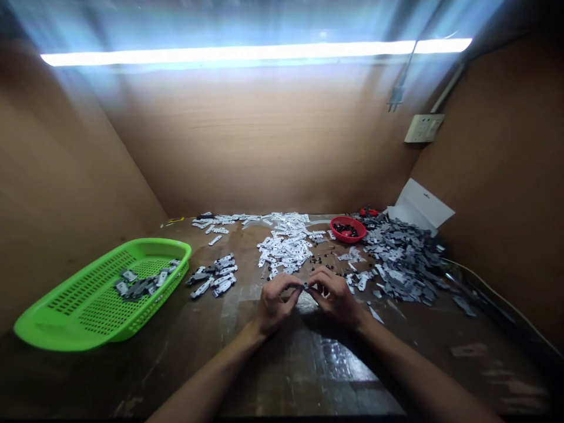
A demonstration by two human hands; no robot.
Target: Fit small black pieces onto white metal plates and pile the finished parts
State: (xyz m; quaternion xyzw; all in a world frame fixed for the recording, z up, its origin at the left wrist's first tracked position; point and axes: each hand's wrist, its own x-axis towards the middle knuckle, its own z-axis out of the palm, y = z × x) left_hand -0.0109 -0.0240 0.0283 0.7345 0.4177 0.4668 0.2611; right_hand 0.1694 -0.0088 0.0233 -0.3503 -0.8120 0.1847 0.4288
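Note:
My left hand (275, 301) and my right hand (332, 294) meet fingertip to fingertip over the middle of the table. Both are closed in a pinch around a small dark part (305, 286), mostly covered by the fingers, so its kind is unclear. Just beyond them spreads a heap of small flat white plastic pieces (286, 244). Small round black pieces (324, 254) lie scattered behind my right hand. To the left sits a group of white-and-dark pieces shaped like little race cars (222, 275).
A green perforated basket (61, 341) at left holds several grey-and-white pieces. A red bowl (359, 235) contains small dark parts. Grey flat pieces (405, 258) pile up at right, before a white card (420, 202). A plug (396, 97) hangs near the wall socket (423, 128).

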